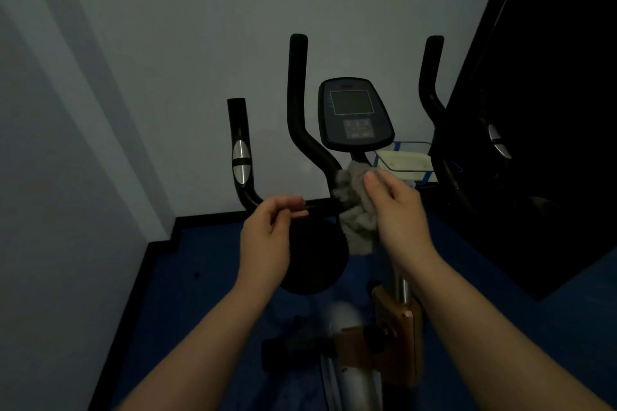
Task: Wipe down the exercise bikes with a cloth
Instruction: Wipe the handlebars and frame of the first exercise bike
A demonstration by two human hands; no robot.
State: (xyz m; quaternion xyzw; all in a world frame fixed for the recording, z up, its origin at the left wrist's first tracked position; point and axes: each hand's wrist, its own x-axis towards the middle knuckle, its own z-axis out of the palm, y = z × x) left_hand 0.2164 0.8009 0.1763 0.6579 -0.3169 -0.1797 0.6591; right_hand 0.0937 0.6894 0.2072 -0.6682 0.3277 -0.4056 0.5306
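Note:
A black exercise bike stands in front of me, its console [356, 113] up between two raised handlebar grips [297, 83]. A lower left handlebar [241, 157] with silver pulse sensors curves into a horizontal bar. My right hand [397, 210] holds a crumpled grey cloth [354, 203] against the handlebar junction below the console. My left hand [270, 237] is at the horizontal bar, fingers curled around it near the black flywheel cover [314, 257].
Pale walls close in on the left and behind the bike. A large dark object [551, 110] fills the right side. A blue-framed rack [405, 160] with pale items sits behind the console. The floor [207, 257] is blue, and the bike's silver frame and wooden-coloured post clamp [397, 337] are below.

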